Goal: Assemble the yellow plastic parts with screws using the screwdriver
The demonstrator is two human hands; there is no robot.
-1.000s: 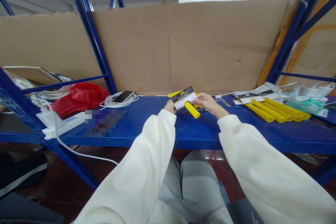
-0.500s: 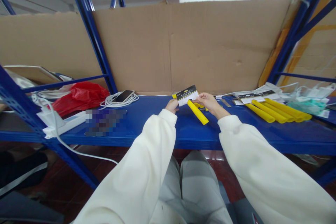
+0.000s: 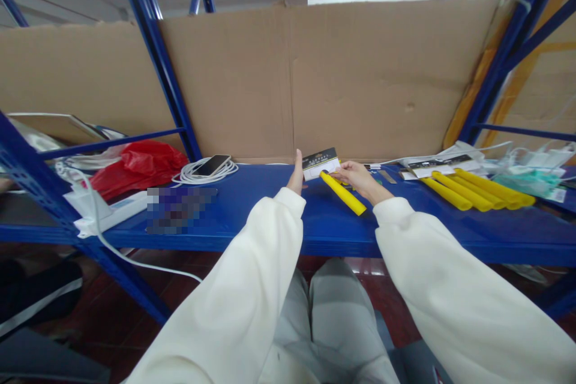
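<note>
In front of me a black-and-white printed card [image 3: 321,164] is held up at a slant over the shelf. A yellow tube [image 3: 345,194] slopes down to the right from the card's lower edge; how the two are joined I cannot make out. My right hand [image 3: 359,179] pinches the card's lower right corner, close to the tube's upper end. At the card's left edge, my left hand [image 3: 296,176] has its thumb stretched straight up. Its other fingers are mostly hidden. Small yellow pieces partly show beneath my right hand.
Several yellow tubes [image 3: 470,191] with similar cards [image 3: 438,167] lie on the blue shelf [image 3: 256,210] to the right, beside a pale green bundle [image 3: 531,180]. Leftward are a phone [image 3: 213,165] on a coiled white cable [image 3: 184,175], a power strip [image 3: 126,210] and a red bag [image 3: 144,163]. Cardboard [image 3: 360,78] stands behind.
My left hand has loosened from the card and its thumb has risen upright. The yellow tube's lower end has swung slightly to the right. My right hand keeps its grip.
</note>
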